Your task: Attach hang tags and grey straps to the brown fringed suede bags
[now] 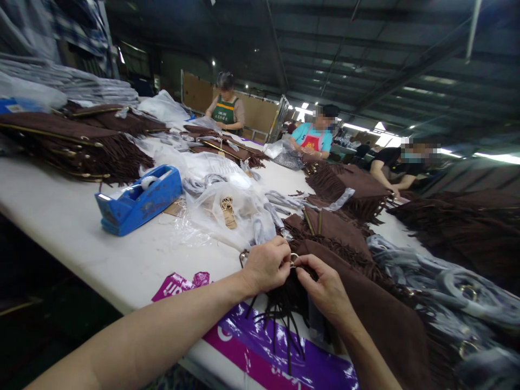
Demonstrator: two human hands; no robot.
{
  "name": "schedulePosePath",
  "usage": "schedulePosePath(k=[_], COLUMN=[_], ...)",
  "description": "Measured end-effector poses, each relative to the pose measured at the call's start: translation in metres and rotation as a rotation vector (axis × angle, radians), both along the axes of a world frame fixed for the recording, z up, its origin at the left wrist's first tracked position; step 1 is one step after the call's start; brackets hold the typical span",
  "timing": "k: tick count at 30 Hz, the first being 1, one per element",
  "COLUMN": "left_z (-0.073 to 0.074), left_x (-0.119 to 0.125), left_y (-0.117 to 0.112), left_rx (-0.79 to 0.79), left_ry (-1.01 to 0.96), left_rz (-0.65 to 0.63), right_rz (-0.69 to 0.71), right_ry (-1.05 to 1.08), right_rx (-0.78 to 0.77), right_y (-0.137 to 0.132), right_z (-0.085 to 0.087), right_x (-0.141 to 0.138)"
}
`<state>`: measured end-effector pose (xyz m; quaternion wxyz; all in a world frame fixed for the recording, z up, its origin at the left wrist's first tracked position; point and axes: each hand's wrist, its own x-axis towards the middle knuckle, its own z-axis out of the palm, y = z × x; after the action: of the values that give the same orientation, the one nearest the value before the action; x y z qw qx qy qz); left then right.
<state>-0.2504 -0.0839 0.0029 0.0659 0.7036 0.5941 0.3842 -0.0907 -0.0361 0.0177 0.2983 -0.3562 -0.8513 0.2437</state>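
Forearms (pixel 162 330) end in fingers (pixel 311 264) pinching a ring (pixel 294 254), brown bag (pixel 382 309) slanting near-right lengthwise.

partial "ari" in white on the purple-magenta plastic sheet (pixel 254 338)

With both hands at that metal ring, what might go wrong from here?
The metal ring is small and sits right at the fingertips of the left hand and right hand, so it could slip.
Loose dark fringe strands hang just below the hands and might snag or tangle.
The glossy purple plastic packaging under the fringe lies at the table's edge and might slide off if pulled.
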Motion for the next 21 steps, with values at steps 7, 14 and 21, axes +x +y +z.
schedulePosePath(k=[7,14,21], left_z=[-0.009,-0.011,-0.011], left_x=[-0.001,0.002,0.007], left_y=[0.003,0.003,0.001], left_rx=[0.021,0.006,-0.008], left_ry=[-0.016,0.079,0.066], left_rz=[-0.056,-0.003,0.042], right_rz=[-0.004,0.017,0.022], right_ry=[0.02,0.006,-0.002], right_rx=[0.008,0.012,0.036], right_y=[0.002,0.001,0.001], right_z=[-0.003,-0.006,-0.008], right_x=[0.0,0.0,-0.001])
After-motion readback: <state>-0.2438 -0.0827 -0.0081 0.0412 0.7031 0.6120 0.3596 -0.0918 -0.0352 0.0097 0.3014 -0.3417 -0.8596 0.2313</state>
